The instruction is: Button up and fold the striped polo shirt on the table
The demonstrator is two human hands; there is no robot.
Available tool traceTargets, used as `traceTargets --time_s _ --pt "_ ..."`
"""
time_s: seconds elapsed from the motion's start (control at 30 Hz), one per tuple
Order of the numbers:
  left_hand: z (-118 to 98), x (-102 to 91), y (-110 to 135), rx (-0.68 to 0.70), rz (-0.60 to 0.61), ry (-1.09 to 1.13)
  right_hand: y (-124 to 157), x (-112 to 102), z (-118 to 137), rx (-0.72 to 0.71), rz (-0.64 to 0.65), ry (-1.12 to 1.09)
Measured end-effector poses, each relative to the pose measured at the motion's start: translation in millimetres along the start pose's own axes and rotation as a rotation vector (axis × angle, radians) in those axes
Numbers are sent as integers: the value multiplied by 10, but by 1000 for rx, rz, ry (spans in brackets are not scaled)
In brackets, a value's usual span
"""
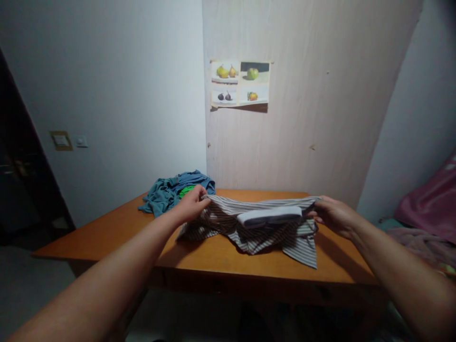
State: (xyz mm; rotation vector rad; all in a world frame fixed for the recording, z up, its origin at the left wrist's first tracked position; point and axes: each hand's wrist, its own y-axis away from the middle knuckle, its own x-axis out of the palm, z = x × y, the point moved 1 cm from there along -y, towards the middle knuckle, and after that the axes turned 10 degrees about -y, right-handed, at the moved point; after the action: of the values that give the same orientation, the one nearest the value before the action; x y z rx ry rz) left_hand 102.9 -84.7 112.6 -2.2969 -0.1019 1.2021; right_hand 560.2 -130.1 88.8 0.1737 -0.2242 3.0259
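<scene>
A striped garment (245, 242) in grey and white hangs in folds between my hands, its lower parts resting on the wooden table (213, 259). My left hand (194, 204) pinches its upper left corner. At the opposite end, my right hand (335, 214) is closed on the upper right corner. The upper edge is stretched nearly level between them. A stiff-looking white band (270, 216) lies across the garment's near side, closer to my right hand. Whether it is a collar or a waistband, I cannot tell.
Crumpled blue-green clothes (164, 194), with a bright green piece (185, 191) among them, lie at the table's back left. A fruit picture sheet (239, 85) hangs on the wall behind. Pink bedding (427, 204) is heaped at the right.
</scene>
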Motion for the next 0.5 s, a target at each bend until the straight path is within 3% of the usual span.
traceTargets --time_s 0.07,0.13,0.27,0.33,0.4,0.5 --pt "-20 -154 -77 178 39 -172 -55 36 134 -62 -44 -33" --pt "-10 -270 -134 238 36 -267 -60 45 210 -103 -63 29" --pt "66 -429 -240 35 -95 -145 24 52 178 -75 235 413" --pt "85 -479 -294 -77 -141 17 42 59 148 -75 286 605" --pt "49 -525 -359 -149 -168 132 15 75 201 -116 124 634" --pt "-155 -631 -495 -202 -252 271 -56 146 488 -176 -208 357"
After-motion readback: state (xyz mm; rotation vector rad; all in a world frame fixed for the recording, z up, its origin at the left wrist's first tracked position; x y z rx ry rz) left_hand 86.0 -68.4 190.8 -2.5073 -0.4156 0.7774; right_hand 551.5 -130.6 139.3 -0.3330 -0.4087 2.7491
